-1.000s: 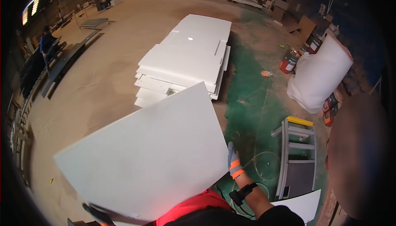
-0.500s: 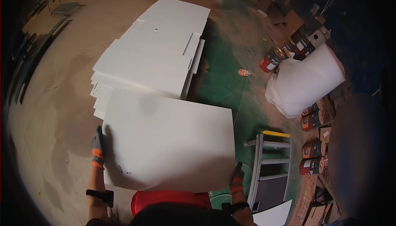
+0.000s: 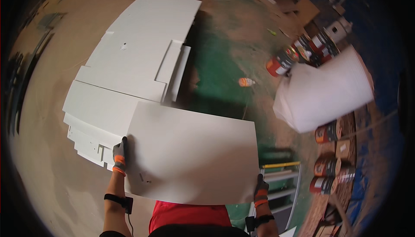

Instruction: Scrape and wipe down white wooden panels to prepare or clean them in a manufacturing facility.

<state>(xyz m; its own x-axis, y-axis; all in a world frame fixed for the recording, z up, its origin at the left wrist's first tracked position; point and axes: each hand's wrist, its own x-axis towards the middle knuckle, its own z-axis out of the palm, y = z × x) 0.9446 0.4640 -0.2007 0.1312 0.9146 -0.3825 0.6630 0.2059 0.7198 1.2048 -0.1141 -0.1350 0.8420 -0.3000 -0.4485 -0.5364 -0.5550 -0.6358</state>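
My gloved left hand [image 3: 119, 155] and right hand [image 3: 260, 192] each close around opposite edges of a white panel [image 3: 190, 152], held flat near a stack of white boards [image 3: 129, 68].

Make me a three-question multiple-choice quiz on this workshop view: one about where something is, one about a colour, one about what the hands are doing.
1. Where does the stack of white boards lie?
A. Ahead and left of the held panel
B. On the stepladder
C. Under the white sack

2. What colour are the glove cuffs?
A. Blue
B. Orange
C. Green

3. How is the white panel held?
A. By one hand
B. By both hands at opposite edges
C. It lies on the floor unheld

Answers: 1 A, the stack sits beyond its left corner. 2 B, orange bands show at both wrists. 3 B, the left hand and right hand grip its sides.
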